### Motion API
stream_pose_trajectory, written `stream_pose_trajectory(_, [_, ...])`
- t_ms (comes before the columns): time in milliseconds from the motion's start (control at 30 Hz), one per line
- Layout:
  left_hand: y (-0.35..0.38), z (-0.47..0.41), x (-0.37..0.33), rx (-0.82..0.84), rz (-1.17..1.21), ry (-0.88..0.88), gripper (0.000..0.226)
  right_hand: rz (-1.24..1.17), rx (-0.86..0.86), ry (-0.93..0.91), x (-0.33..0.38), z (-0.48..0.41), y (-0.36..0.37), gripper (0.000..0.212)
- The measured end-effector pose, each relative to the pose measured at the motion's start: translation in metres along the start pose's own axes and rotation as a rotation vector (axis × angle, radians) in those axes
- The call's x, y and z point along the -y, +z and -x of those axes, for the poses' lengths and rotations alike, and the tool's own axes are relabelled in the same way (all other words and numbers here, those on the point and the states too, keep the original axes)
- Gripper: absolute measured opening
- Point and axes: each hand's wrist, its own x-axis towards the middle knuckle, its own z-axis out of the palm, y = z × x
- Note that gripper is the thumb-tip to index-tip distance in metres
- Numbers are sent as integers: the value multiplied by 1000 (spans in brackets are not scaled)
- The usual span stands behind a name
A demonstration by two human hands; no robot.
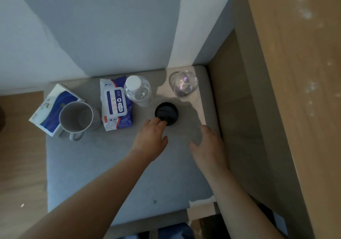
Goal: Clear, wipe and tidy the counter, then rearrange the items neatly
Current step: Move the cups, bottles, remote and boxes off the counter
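A small grey counter carries a row of items along its far edge. From left to right stand a blue and white tissue pack, a grey mug, a wet wipes pack, a clear water bottle with a white cap and an empty glass. A black round lid lies in front of the bottle. My left hand reaches to the lid, its fingertips touching the near edge. My right hand rests flat on the counter to the right, holding nothing.
A white wall rises behind the counter. A tall wooden cabinet side stands right against the counter's right edge. Wooden floor shows to the left. The near half of the counter is bare grey surface.
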Motion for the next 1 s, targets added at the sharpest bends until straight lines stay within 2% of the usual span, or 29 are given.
stream_pose_trajectory(133, [-27,9,-7,96,-57,-1,49,87,87,-1,2,24,-17,42])
stream_pose_trajectory(367, [-95,51,-25,163,-205,80,38,129,106,-6,22,84,-59,45])
stream_pose_trajectory(700, [-209,144,-84,178,-328,299,41,47,-131,-28,62,213,-124,52])
stream_pose_trajectory(833, [-239,176,-119,162,-357,422,45,12,-224,4,63,267,-147,54])
stream_pose_trajectory(1000, [-275,214,-170,91,-377,600,38,-37,-300,81,49,335,-178,52])
